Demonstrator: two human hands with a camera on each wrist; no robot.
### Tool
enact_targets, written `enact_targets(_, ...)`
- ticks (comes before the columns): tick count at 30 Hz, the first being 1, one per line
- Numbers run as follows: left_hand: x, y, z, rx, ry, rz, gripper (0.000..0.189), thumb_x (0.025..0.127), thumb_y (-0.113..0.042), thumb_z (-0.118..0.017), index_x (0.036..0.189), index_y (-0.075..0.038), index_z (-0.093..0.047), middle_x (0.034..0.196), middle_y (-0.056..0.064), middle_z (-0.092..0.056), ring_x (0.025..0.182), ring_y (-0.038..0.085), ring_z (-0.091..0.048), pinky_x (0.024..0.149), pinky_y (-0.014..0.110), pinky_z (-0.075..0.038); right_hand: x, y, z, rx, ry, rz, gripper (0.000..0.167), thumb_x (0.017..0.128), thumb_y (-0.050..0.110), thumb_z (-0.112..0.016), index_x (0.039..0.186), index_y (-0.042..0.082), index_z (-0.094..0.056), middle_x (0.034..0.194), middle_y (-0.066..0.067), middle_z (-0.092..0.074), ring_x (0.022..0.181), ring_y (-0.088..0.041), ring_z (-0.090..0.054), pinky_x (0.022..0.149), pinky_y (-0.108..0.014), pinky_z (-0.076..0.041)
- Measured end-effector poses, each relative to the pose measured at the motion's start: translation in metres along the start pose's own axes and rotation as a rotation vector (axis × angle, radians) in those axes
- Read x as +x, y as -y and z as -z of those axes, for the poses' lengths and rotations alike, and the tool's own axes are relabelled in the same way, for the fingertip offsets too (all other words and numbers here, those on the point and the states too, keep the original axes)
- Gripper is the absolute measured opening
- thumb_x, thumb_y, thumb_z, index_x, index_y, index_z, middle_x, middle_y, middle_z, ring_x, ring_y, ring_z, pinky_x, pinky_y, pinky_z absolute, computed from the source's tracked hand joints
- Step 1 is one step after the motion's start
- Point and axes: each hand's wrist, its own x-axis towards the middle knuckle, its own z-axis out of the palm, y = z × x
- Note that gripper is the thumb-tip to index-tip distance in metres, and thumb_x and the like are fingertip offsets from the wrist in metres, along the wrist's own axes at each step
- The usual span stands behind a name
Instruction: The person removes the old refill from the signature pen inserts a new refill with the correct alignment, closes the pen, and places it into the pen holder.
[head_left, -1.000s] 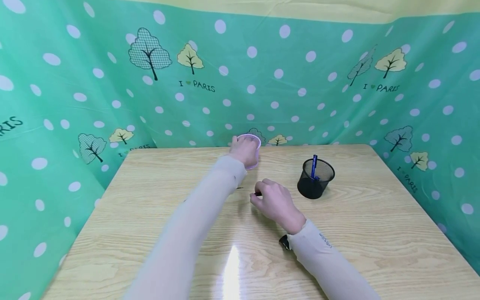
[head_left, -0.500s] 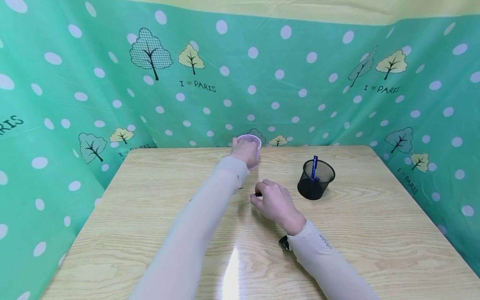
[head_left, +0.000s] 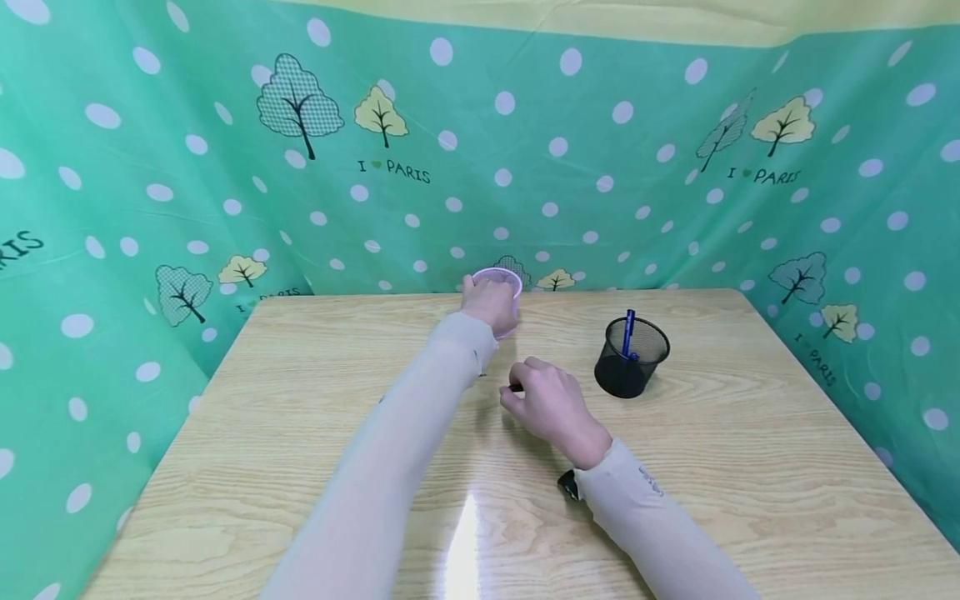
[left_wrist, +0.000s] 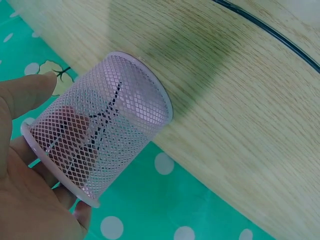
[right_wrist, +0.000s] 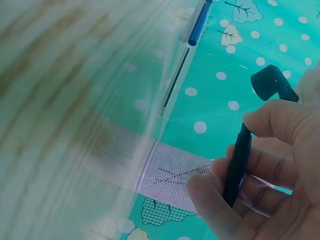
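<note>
My left hand (head_left: 489,304) holds a pink mesh pen holder (left_wrist: 110,115) near its rim, at the far edge of the table. The left wrist view shows fingers through the mesh and the thumb along the side. My right hand (head_left: 551,408) pinches a short black pen barrel (right_wrist: 236,170) with a ribbed section, low over the middle of the table. A thin pen refill (right_wrist: 175,82) and a blue pen piece (right_wrist: 199,27) lie in line on the table in the right wrist view. In the head view, the left sleeve hides most of that spot.
To the right stands a black mesh pen holder (head_left: 624,379) with a blue pen (head_left: 628,332) upright in it. A green polka-dot curtain (head_left: 420,167) hangs behind the wooden table (head_left: 750,467) and at both sides. A black wrist device (head_left: 568,485) sits under the right cuff.
The left forearm has shifted slightly to the right, its sleeve covering more of the thin dark thing on the table. Both hands keep their holds; the right hand stays in place.
</note>
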Motion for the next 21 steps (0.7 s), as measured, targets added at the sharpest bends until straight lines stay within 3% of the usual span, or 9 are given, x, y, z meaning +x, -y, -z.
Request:
enact_targets(10,0.0000,0.0000,-0.0025,-0.008,-0.003,-0.028,0.029,0.095,-0.027,-0.053,0.120,-0.014,-0.060,0.123,0.007,-0.062,0.120,0.029,-0.050,0.105,0.050,-0.023,-0.0005,-0.0003,0.0000,0.000,-0.001,0.006,0.011,0.082,0.024,-0.069,0.078,0.014,-0.067,0.071,0.005,-0.055,0.055,-0.008,-0.049,0.048,-0.026,-0.042)
enact_targets(21,0.0000,-0.0013,0.0004,-0.012,-0.003,-0.028,0.024,0.095,-0.024,-0.054,0.113,-0.013,-0.064,0.119,0.005,-0.063,0.118,0.027,-0.051,0.104,0.050,-0.028,-0.0006,-0.0001,0.0010,0.000,0.004,0.003,0.011,0.083,0.024,-0.069,0.078,0.014,-0.067,0.071,0.005,-0.054,0.055,-0.008,-0.048,0.049,-0.026,-0.042)
